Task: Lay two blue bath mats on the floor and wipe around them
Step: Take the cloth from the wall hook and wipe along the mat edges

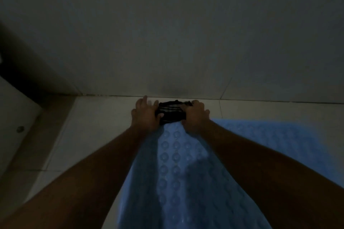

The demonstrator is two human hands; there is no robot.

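Observation:
A blue bath mat [178,169] with round suction cups lies flat on the pale tiled floor [96,117], running from the bottom of the view up toward the wall. More blue mat [264,135] spreads to the right; whether it is a second mat I cannot tell. A dark striped cloth [170,112] rests on the floor at the mat's far end, close to the wall. My left hand [145,114] presses on its left side with fingers spread. My right hand [194,115] grips its right side.
A grey tiled wall [186,33] rises just beyond the cloth. At the left stands a white fixture [16,117] with a small round fitting [20,129]. A dark corner lies behind it. The light is dim.

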